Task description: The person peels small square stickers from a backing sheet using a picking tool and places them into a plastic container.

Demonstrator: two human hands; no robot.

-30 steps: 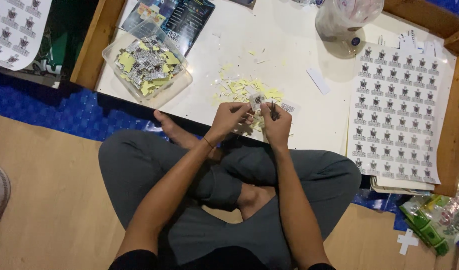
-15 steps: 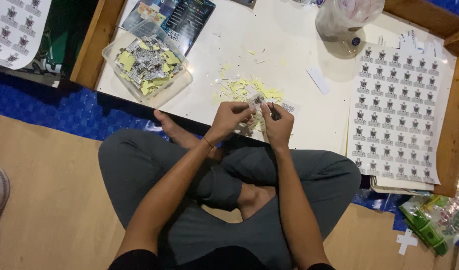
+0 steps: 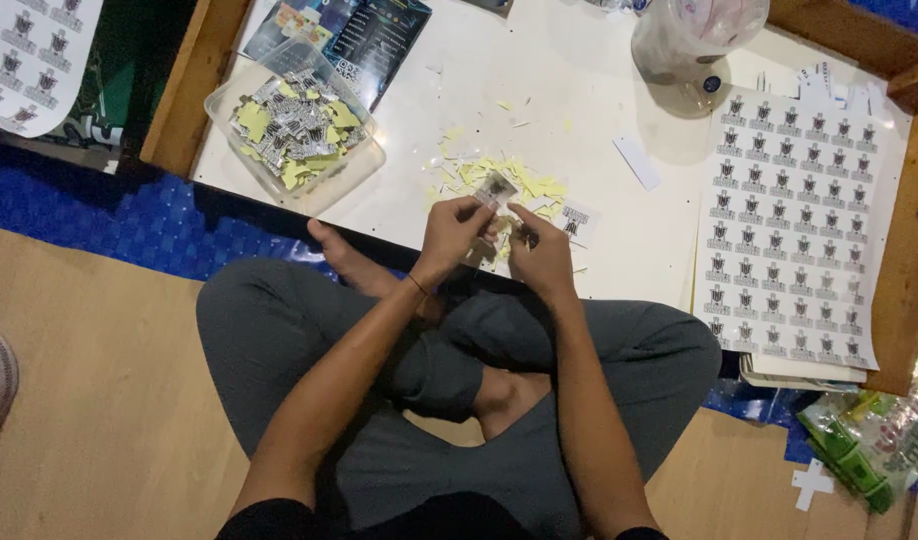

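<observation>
Sitting cross-legged at the low white counter (image 3: 599, 90), the person pinches a small square black-and-white sticker (image 3: 498, 188) between both hands. The left hand (image 3: 457, 228) is closed on its lower edge, and the right hand (image 3: 541, 255) has fingertips curled in at its side, just above the pile of pale yellow paper scraps (image 3: 499, 180). It looks like the peeling step, backing coming away; the next move probably needs a careful fingertip pull.

Another loose square sticker (image 3: 576, 220) lies just right of the pile. To the left, a clear plastic tray (image 3: 359, 165) holds a heap of finished pieces. On the right, a large white sheet of repeated dark printed labels (image 3: 794, 230) lies flat, with a translucent plastic jug (image 3: 694, 45) beyond it.
</observation>
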